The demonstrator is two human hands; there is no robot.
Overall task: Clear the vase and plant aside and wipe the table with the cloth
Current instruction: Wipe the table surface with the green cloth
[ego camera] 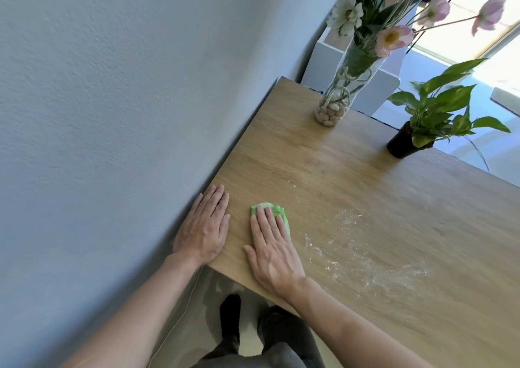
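Observation:
A green cloth lies on the wooden table near its front left corner. My right hand presses flat on the cloth, which shows past my fingertips. My left hand rests flat on the table's left edge beside the wall, holding nothing. A clear glass vase with pebbles and pink and white flowers stands at the far edge. A green plant in a dark pot stands to its right, also at the far edge. White dust is smeared on the wood right of my right hand.
A grey wall runs along the table's left side. A white chair stands behind the table, near a bright window. My legs and dark socks show below the table's front edge.

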